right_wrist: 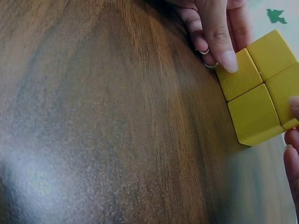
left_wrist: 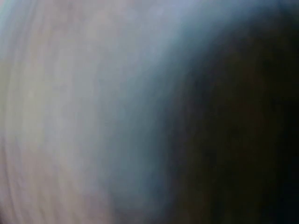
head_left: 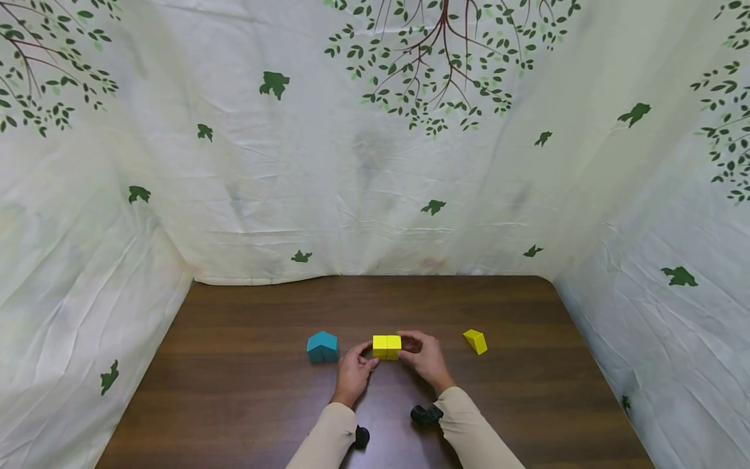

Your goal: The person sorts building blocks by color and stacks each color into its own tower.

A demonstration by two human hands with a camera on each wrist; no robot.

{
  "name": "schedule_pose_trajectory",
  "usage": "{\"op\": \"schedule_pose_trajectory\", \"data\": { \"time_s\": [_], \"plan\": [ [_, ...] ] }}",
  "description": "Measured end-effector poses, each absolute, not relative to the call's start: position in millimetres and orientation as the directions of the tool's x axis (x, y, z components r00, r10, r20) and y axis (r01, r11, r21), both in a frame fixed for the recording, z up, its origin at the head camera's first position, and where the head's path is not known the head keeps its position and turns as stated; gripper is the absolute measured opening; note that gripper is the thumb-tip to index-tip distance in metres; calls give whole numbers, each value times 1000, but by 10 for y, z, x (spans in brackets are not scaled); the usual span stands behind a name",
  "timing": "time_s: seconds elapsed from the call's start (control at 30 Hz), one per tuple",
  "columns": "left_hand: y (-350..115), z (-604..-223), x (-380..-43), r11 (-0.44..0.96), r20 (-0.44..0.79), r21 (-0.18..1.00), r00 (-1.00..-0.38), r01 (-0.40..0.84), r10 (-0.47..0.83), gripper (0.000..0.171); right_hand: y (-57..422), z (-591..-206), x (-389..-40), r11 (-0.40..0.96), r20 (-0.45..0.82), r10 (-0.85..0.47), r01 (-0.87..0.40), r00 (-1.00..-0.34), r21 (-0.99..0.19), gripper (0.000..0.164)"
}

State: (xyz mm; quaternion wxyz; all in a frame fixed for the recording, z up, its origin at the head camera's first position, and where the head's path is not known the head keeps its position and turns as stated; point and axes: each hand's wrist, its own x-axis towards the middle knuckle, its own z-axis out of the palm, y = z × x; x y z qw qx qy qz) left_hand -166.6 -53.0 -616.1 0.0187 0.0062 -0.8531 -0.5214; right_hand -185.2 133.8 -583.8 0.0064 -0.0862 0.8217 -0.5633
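Two yellow blocks (head_left: 387, 347) stand side by side on the brown table, their near faces flush, with a seam between them. My left hand (head_left: 354, 372) grips them from the left, its thumb (right_wrist: 229, 59) against the near face in the right wrist view. From the right, my right hand (head_left: 428, 359) holds the other end with thumb and forefinger. Its fingertips (right_wrist: 293, 154) show at the right edge of the right wrist view. The left wrist view is a blur of pale and dark areas, with nothing recognisable.
A house-shaped stack of blue blocks (head_left: 322, 348) stands left of my hands, its roof piece on top. A yellow triangular block (head_left: 476, 341) lies to the right. White cloth (head_left: 375, 234) printed with leaves surrounds the table (head_left: 246, 391) at the back and sides.
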Motion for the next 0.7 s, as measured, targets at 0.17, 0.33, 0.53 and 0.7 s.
{"op": "schedule_pose_trajectory", "data": {
  "time_s": [0.17,0.33,0.53,0.7],
  "plan": [
    [-534,-6177,-1676,472,59,881,-998,37,-32,39,1333,-5836,-1858,339,83,-151,-131,-985,-932,39],
    [-533,-6167,-1672,471,57,882,-998,34,-35,39,1325,-5834,-1861,339,69,-147,-116,-987,-934,40],
    [-536,-6181,-1669,466,51,884,-998,29,-36,39,1336,-5847,-1845,318,52,-141,-95,-989,-943,42],
    [-538,-6190,-1674,464,65,885,-997,41,-36,38,1434,-5863,-1810,305,65,-84,-88,-994,-948,48]
  ]
}}
